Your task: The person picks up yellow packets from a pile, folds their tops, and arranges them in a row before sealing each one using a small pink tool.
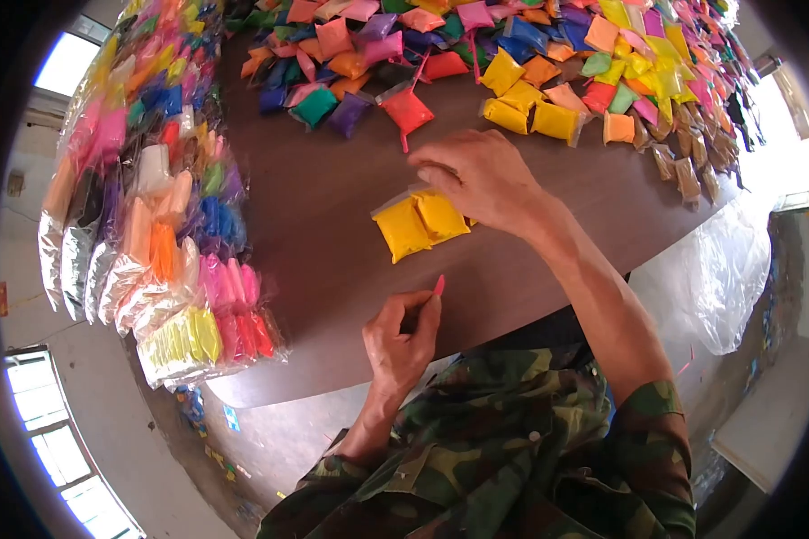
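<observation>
My left hand (401, 341) is over the table near its front edge, thumb and forefinger pinched on a small pink piece (440, 285) that sticks up from the fingertips. My right hand (481, 175) is higher up, its fingers curled downward beside yellow packets (404, 229) that lie together on the brown table (306, 216). What the right fingers hold, if anything, is hidden under the hand. A red packet (407, 110) lies just beyond the right hand, close to more yellow packets (553, 121).
Clear bags of coloured packets (180, 337) are stacked along the left side. A large heap of loose packets (351, 63) spans the far side. Brown packets (688, 180) lie at the right edge, and a clear plastic bag (715, 278) hangs beside the table.
</observation>
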A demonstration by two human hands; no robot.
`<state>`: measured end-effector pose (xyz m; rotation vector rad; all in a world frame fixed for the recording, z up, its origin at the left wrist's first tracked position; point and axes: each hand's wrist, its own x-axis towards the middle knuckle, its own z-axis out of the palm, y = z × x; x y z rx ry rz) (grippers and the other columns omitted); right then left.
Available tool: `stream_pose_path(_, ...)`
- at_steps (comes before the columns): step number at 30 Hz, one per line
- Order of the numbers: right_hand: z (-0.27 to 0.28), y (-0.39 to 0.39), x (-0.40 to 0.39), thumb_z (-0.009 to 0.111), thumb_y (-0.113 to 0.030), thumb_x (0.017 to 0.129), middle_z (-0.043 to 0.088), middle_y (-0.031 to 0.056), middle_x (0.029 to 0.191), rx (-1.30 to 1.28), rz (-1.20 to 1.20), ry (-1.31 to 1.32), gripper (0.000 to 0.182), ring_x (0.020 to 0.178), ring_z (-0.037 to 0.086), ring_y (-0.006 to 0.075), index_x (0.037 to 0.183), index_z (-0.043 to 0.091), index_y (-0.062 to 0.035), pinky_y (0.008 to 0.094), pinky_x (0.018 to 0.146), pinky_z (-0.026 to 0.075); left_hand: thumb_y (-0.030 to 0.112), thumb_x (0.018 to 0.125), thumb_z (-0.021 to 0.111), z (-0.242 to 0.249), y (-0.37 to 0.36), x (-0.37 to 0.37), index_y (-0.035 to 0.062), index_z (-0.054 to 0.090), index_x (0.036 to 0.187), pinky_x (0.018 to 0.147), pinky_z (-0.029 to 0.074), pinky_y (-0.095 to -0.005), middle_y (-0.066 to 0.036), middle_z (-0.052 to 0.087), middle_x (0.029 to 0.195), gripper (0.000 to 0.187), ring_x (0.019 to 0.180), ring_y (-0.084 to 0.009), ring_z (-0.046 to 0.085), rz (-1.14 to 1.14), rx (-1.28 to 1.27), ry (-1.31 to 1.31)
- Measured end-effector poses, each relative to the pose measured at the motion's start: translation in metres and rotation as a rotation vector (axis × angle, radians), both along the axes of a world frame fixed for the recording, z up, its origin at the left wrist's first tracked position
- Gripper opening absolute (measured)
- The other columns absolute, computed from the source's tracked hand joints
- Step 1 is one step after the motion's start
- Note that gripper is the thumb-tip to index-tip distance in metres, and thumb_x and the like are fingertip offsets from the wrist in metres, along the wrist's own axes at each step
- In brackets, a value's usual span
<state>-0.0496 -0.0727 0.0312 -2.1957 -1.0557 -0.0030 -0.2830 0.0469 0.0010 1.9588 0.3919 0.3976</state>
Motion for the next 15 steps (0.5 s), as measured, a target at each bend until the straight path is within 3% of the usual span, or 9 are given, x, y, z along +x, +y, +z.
stream_pose_path(4,-0.004,-0.02,-0.004,0.073,-0.015,0.099,0.08,0.0091,0.106,0.271,-0.104,-0.057,0.011,0.105,0.075,0.0327,0.106,0.078,-0.0092,0.0485,0.095,0.056,0.006,0.099,0.083,0.0,-0.001,0.0,-0.0013,0.077,0.102,0.062,0.048,-0.0242,0.0,0.072,0.076,0.01,0.068,-0.0042,0.061,0.008,0.003,0.003)
stream_pose_path(10,-0.011,-0.068,-0.005,0.078,-0.01,0.095,0.077,0.0069,0.109,0.231,-0.492,-0.244,0.015,0.108,0.073,0.0346,0.11,0.079,-0.0089,0.047,0.096,0.057,0.007,0.099,0.083,-0.006,0.001,-0.002,-0.0006,0.076,0.101,0.062,0.048,-0.0245,-0.001,0.072,0.076,0.011,0.067,-0.005,0.062,0.005,0.041,0.001)
stream_pose_path(15,-0.017,-0.073,0.014,0.082,-0.012,0.092,0.073,0.0058,0.118,0.051,-0.492,-0.415,0.022,0.114,0.069,0.0318,0.114,0.079,-0.0096,0.0464,0.095,0.057,0.008,0.098,0.084,-0.004,0.001,0.0,0.0002,0.077,0.101,0.062,0.051,-0.0261,-0.005,0.075,0.078,0.011,0.067,-0.0081,0.066,0.002,0.088,-0.017)
